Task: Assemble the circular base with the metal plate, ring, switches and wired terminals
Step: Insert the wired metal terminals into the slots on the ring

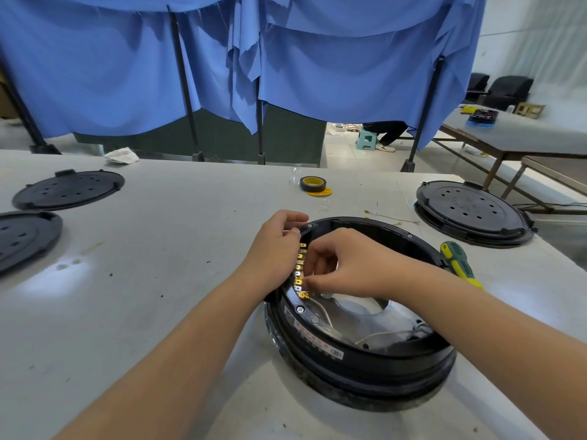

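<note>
Both my hands at the base's point(359, 360) left rim, left hand point(279, 246) curled over the edge, right hand point(349, 265) pinching the brass terminals point(299, 270), base near the table's point(143, 281) front edge, screwdriver point(459, 263) touching its right side.

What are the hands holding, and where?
The left hand grips the round black base at its rim. The right hand pinches the brass terminal row near its lower end.

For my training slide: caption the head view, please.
Both hands work the brass terminals at the circular base's left rim.
</note>
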### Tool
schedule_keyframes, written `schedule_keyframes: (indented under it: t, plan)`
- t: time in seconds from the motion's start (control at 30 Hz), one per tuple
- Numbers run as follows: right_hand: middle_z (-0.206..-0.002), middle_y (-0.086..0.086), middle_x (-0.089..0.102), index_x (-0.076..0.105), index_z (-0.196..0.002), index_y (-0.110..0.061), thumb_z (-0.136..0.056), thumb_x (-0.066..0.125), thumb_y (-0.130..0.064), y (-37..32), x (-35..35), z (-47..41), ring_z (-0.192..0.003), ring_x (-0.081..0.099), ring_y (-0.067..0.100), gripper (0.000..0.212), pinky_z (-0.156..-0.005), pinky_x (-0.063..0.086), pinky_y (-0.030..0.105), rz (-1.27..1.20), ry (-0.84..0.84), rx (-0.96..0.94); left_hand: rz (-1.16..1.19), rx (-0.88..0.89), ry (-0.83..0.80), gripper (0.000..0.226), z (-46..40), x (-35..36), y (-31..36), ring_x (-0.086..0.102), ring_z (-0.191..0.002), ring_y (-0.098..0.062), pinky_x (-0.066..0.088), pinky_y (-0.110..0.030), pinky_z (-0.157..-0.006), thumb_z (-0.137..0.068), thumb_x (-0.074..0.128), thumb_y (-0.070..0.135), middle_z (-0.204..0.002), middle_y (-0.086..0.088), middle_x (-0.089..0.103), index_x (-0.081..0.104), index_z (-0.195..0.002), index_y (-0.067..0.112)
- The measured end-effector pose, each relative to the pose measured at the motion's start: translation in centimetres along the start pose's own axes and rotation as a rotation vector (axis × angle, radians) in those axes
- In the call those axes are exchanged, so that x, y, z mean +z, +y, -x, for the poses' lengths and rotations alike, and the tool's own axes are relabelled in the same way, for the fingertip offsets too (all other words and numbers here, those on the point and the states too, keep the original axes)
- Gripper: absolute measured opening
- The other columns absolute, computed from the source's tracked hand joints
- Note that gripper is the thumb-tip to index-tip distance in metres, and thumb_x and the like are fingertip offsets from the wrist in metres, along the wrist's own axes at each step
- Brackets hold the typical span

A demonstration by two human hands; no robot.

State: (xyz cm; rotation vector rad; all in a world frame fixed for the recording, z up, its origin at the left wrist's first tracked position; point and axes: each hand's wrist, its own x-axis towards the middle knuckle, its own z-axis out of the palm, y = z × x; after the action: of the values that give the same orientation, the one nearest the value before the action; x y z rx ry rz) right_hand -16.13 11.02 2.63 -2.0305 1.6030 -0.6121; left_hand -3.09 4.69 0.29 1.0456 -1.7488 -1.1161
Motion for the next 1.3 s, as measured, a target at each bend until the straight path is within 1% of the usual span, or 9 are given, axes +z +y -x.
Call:
schedule_keyframes:
  t: [0.13, 0.33, 0.47, 0.67, 0.77, 0.87, 1.03, 1.13, 1.3]
  plan:
    - [-0.062, -0.003, 0.067, 0.068, -0.074, -0.017, -0.072, 0.073, -0.022, 0.16, -0.03, -0.08, -0.057, 0.06, 0.004, 0.007, -0.055, 0.049, 0.018, 0.006, 0.004, -0.012, 0.009, 0.001, -0.003, 0.031, -0.02, -0.03, -0.04, 0.055, -0.103, -0.008, 0.04, -0.009, -0.076, -0.097, 0.039, 0.002, -0.118, 0.002, 0.06, 0.058, -0.115, 0.018]
    - [-0.061, -0.007, 0.066, 0.066, -0.073, -0.019, -0.074, 0.076, -0.026, 0.26, -0.1, -0.12, -0.056, 0.06, 0.001, 0.012, -0.053, 0.046, 0.012, 0.011, -0.002, -0.021, -0.003, 0.006, -0.004, 0.031, -0.05, -0.04, -0.14, 0.054, -0.104, -0.009, 0.039, -0.009, -0.076, -0.097, 0.04, 0.002, -0.117, 0.002, 0.06, 0.058, -0.115, 0.019]
    - [-0.061, -0.007, 0.064, 0.065, -0.072, -0.021, -0.076, 0.076, -0.027, 0.23, -0.21, -0.04, -0.057, 0.059, 0.001, 0.013, -0.053, 0.045, 0.012, 0.032, -0.002, -0.021, -0.01, 0.012, -0.006, 0.03, -0.1, -0.13, -0.19, 0.054, -0.101, -0.005, 0.038, -0.008, -0.074, -0.097, 0.04, 0.003, -0.116, 0.003, 0.06, 0.058, -0.114, 0.021]
    - [-0.064, -0.005, 0.065, 0.063, -0.073, -0.022, -0.079, 0.074, -0.024, 0.08, -0.26, 0.02, -0.058, 0.058, 0.001, 0.013, -0.054, 0.043, 0.013, 0.038, -0.021, -0.009, -0.014, 0.012, -0.001, 0.03, -0.12, -0.03, -0.14, 0.054, -0.101, -0.006, 0.037, -0.007, -0.073, -0.097, 0.04, 0.002, -0.117, 0.002, 0.06, 0.058, -0.114, 0.02]
    - [-0.065, -0.002, 0.068, 0.063, -0.076, -0.019, -0.081, 0.072, -0.022, 0.06, -0.33, 0.07, -0.058, 0.062, 0.005, 0.011, -0.057, 0.05, 0.019, 0.026, -0.032, 0.007, -0.023, 0.011, -0.004, 0.031, -0.09, -0.07, -0.09, 0.052, -0.097, -0.001, 0.036, -0.005, -0.069, -0.098, 0.04, 0.003, -0.117, 0.004, 0.06, 0.058, -0.116, 0.019]
    - [-0.067, 0.004, 0.071, 0.063, -0.08, -0.014, -0.083, 0.071, -0.017, -0.02, -0.42, 0.21, -0.061, 0.069, 0.013, 0.009, -0.065, 0.058, 0.027, -0.026, -0.059, 0.022, -0.03, 0.012, -0.004, 0.03, -0.08, -0.12, -0.11, 0.052, -0.095, 0.001, 0.037, -0.003, -0.067, -0.098, 0.04, 0.004, -0.117, 0.004, 0.059, 0.059, -0.116, 0.02]
    - [-0.075, 0.011, 0.071, 0.066, -0.086, -0.009, -0.084, 0.069, -0.016, -0.19, -0.64, 0.27, -0.07, 0.068, 0.025, 0.007, -0.071, 0.056, 0.039, -0.028, -0.07, 0.031, -0.026, 0.008, 0.002, 0.03, -0.09, -0.08, -0.16, 0.053, -0.103, -0.008, 0.036, -0.007, -0.072, -0.098, 0.04, 0.003, -0.116, 0.003, 0.059, 0.059, -0.115, 0.019]
    - [-0.076, 0.012, 0.07, 0.067, -0.086, -0.009, -0.084, 0.068, -0.014, -0.31, -0.75, 0.41, -0.066, 0.064, 0.02, 0.005, -0.072, 0.056, 0.037, -0.047, -0.07, 0.045, -0.013, 0.006, 0.006, 0.03, -0.08, -0.02, -0.14, 0.055, -0.103, -0.01, 0.039, -0.009, -0.073, -0.097, 0.04, 0.003, -0.113, 0.003, 0.06, 0.06, -0.113, 0.018]
    - [-0.072, 0.012, 0.069, 0.069, -0.085, -0.01, -0.084, 0.067, -0.012, -0.31, -0.82, 0.42, -0.06, 0.06, 0.011, 0.003, -0.066, 0.053, 0.03, -0.085, -0.059, 0.069, -0.016, 0.011, 0.004, 0.03, -0.16, -0.01, -0.23, 0.054, -0.1, -0.007, 0.038, -0.007, -0.071, -0.097, 0.041, 0.002, -0.112, 0.004, 0.06, 0.06, -0.112, 0.02]
